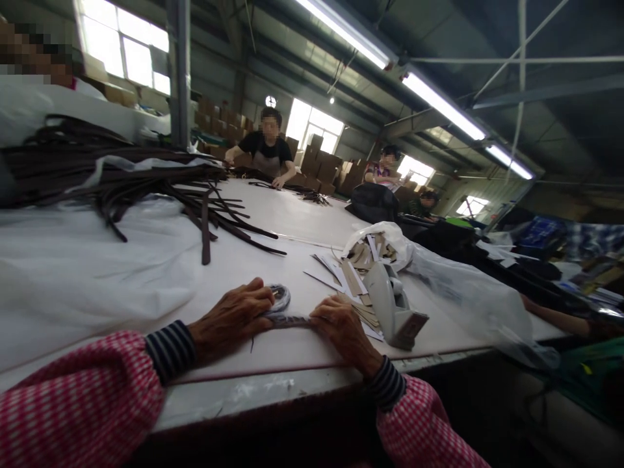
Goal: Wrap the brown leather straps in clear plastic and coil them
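Observation:
A short, dark grey-brown strip or wrapped bundle (292, 321) lies flat near the front edge of the white table, stretched between my two hands. My left hand (231, 318) has its fingers closed at the strip's left end. Against those fingertips rests a small greyish coil (280, 298); its exact kind is not clear. My right hand (344, 328) is closed over the strip's right end, fingers bent down onto the table. A thin dark thread hangs below the left fingertips. To the right of my right hand stands a grey tape dispenser (392, 305).
Dark brown straps (160, 175) are heaped at the left on white plastic sheeting (88, 273). Cardboard strips (351, 276) spill from a plastic bag (404, 250) behind the dispenser. A co-worker (268, 146) handles straps across the table (292, 218); another person's arm (556, 315) reaches in from the right.

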Demonstrator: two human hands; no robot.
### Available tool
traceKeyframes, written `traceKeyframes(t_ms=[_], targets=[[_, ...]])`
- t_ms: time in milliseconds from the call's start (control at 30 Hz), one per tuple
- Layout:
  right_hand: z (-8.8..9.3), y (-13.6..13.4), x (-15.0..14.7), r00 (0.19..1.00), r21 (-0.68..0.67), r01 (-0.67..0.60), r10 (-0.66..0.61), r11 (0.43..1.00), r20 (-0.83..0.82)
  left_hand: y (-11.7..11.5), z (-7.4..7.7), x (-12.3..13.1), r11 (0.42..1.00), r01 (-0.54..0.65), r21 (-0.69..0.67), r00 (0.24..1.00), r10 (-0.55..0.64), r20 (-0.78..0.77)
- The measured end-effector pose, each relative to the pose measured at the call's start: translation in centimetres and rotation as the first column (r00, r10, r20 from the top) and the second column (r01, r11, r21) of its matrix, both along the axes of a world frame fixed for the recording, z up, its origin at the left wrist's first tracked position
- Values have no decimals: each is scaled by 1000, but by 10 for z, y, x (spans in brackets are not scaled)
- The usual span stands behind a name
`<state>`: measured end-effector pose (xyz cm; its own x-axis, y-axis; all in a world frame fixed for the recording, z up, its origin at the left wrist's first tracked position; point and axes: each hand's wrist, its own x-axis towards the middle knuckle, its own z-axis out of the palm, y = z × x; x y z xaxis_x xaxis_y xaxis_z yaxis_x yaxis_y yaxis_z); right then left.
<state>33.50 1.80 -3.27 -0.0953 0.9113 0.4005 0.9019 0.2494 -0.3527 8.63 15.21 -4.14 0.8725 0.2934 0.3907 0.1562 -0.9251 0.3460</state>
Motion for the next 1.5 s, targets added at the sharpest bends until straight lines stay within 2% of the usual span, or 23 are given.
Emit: traceKeyframes(t_ms=[233, 400, 500, 600, 700, 867, 933, 1067, 1200, 1300, 1400, 1500], targets=[[-4, 22, -25, 987, 38, -113, 116, 993, -112, 4, -2, -1, 999, 47, 0, 999, -47, 25], [-5, 17, -21, 966, -73, -179, 161, 981, -203, 4, 2, -2, 997, 72, -22, 997, -71, 30], [-6, 17, -18, 971, -30, -175, 168, 984, -173, 5, 1, -1, 994, 102, -38, 994, -100, 52], [-1, 24, -19, 970, 6, -173, 172, 985, -174, 6, -1, -2, 986, 156, -59, 986, -152, 67], [12, 34, -21, 964, -61, -188, 173, 980, -200, 5, 0, -4, 973, 211, -94, 976, -205, 69], [27, 48, -13, 951, -187, -299, 308, 936, 20, 9, 6, -7, 950, 257, -178, 966, -249, 62], [25, 51, -12, 948, -197, -296, 312, 935, 57, 13, 8, -9, 950, 247, -193, 969, -242, 49], [11, 51, -28, 974, -137, -220, 226, 966, 28, 15, 9, -10, 964, 197, -178, 980, -199, 11], [-1, 47, -54, 994, -72, -91, 94, 993, 52, 9, 4, -3, 998, 31, -52, 999, -32, -21], [-5, 47, -66, 997, -44, -23, 26, 999, 66, 7, -1, 1, 999, -13, 32, 1000, 13, -20], [-5, 43, -66, 998, -59, -36, 39, 998, 50, 10, -6, 2, 998, 20, 64, 1000, -19, -17], [1, 35, -55, 991, -100, -132, 128, 986, -41, 13, -10, 2, 994, 36, 105, 999, -38, 14]])
